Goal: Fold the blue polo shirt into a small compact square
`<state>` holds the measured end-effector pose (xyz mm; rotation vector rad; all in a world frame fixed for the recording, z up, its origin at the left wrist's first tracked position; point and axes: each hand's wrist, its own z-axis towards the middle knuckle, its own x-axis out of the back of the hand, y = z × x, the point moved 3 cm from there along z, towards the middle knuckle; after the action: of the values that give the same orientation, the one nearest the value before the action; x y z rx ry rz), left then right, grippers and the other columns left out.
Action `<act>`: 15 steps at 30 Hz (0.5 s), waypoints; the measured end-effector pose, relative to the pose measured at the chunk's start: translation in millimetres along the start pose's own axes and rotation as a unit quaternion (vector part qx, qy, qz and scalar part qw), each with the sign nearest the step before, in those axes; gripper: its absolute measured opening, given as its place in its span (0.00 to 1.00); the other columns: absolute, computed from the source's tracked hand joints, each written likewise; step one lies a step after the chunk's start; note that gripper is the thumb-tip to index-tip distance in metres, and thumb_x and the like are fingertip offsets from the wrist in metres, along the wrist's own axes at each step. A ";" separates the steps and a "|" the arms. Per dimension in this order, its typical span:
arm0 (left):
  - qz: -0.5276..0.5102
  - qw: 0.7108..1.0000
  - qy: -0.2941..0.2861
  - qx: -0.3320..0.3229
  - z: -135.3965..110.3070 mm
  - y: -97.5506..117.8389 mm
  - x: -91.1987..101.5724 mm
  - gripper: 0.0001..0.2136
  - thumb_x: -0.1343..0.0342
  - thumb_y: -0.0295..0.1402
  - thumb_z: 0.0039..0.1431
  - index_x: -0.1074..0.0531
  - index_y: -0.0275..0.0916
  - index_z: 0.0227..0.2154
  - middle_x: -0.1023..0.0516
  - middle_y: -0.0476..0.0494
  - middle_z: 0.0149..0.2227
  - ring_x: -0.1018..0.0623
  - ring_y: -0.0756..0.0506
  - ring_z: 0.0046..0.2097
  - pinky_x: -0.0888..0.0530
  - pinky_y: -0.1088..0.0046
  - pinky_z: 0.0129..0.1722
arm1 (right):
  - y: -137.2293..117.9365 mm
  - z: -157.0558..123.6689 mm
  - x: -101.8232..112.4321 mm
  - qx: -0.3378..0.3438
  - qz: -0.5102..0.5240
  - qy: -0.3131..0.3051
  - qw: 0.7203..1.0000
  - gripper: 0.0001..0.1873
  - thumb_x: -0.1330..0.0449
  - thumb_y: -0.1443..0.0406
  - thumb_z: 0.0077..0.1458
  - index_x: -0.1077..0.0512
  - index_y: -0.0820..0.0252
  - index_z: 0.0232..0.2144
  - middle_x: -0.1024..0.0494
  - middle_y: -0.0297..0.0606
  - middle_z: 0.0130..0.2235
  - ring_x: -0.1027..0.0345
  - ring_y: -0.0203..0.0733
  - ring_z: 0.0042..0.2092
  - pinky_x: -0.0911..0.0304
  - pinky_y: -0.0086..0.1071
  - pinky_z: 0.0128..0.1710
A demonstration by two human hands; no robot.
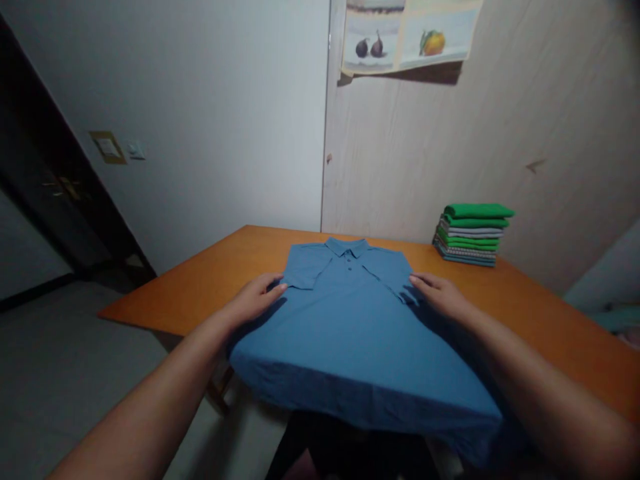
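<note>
A blue short-sleeved polo shirt [350, 327] lies front up, its collar at the far end and its hem hanging over the table's near edge. Both sleeves are laid inward across its front. At the shirt's left edge, beside the sleeve, my left hand [257, 297] has its thumb and fingers closed on the fabric. My right hand [440, 293] pinches the opposite edge near the other sleeve, fingertips pointing inward. The fabric between the fingers is mostly hidden.
The shirt rests on an orange-brown wooden table [200, 293]. A stack of folded clothes [473, 233], green, grey and blue, stands at the back right. Behind the table are a white wall [225, 120] and a pale wooden panel [400, 147] with fruit pictures [410, 40].
</note>
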<state>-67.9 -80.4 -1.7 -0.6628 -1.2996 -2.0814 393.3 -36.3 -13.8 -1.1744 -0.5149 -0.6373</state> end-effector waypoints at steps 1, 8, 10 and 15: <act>0.005 1.000 0.007 -0.003 -7.6 3.9 1.0 0.21 0.45 0.47 0.59 0.22 0.39 0.47 0.20 0.34 0.50 0.22 0.38 0.51 0.27 0.59 0.53 | -3.9 -15.6 4.1 -0.011 0.051 0.013 0.999 0.30 0.45 0.42 0.57 0.22 0.59 0.45 0.19 0.47 0.47 0.27 0.56 0.52 0.33 0.48 0.54; 0.010 0.992 0.099 -0.071 -80.0 58.3 -15.3 0.13 0.48 0.41 0.65 0.23 0.39 0.41 0.20 0.41 0.42 0.22 0.43 0.46 0.27 0.64 0.50 | -46.2 -137.5 12.0 -0.084 0.295 0.017 0.952 0.26 0.37 0.43 0.53 0.23 0.60 0.37 0.18 0.43 0.36 0.23 0.45 0.37 0.29 0.35 0.36; 0.003 0.988 0.143 -0.065 -103.5 69.4 -25.2 0.12 0.49 0.40 0.66 0.24 0.40 0.39 0.21 0.43 0.39 0.22 0.44 0.44 0.27 0.66 0.47 | -48.5 -168.7 6.7 -0.102 0.326 0.019 0.940 0.25 0.36 0.44 0.54 0.24 0.61 0.38 0.18 0.43 0.36 0.23 0.44 0.37 0.28 0.36 0.38; -0.020 0.979 0.198 -0.042 -154.0 70.0 -54.7 0.11 0.49 0.40 0.65 0.25 0.39 0.36 0.23 0.43 0.36 0.23 0.44 0.41 0.28 0.67 0.46 | -36.4 -224.5 -13.3 -0.111 0.352 0.089 0.925 0.24 0.35 0.46 0.54 0.24 0.60 0.39 0.18 0.42 0.38 0.23 0.43 0.39 0.29 0.36 0.42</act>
<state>4.3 -233.2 -57.0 -0.2363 -1.0111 -2.1689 367.8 -256.2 -67.6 -1.3908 0.1530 -0.1720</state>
